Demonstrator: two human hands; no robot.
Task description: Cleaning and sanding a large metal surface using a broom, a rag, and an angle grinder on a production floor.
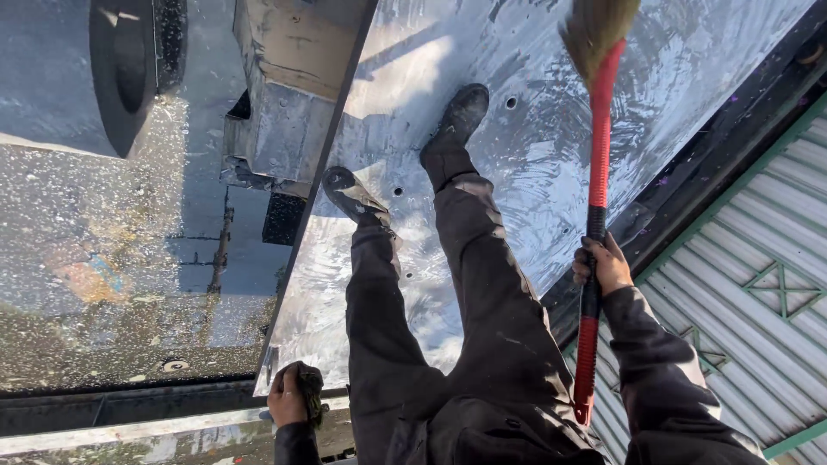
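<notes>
- Where the red handle passes through the right hand (603, 265), the broom (596, 198) stands nearly upright in the view: its straw head lies far above the grip at the top edge, and the handle's lower end reaches down past the person's right sleeve.
- Fingers of the right hand are wrapped tight around a dark band on the handle, roughly a third of the way up from its lower end.
- Straw bristles rest over the wet metal platform (534, 129), well apart from the hand that steers them.
- Low in the view, the left hand (289, 400) is closed around a dark crumpled cloth (310, 389), at the near corner of the platform beside a metal rail (155, 430).
- Between the two hands stand the person's two legs in dark trousers, ending in two black boots (461, 116) planted on the platform; they lie left of the handle and do not cross it.
- Several small round holes dot the platform's shiny, streaked surface.
- Left of the platform lies speckled wet ground (103, 258), with one dark tyre (125, 69) at the top corner and a boxy metal part (289, 95) next to it.
- Right of the broom runs a ribbed metal sheet (758, 250) with green framing.
</notes>
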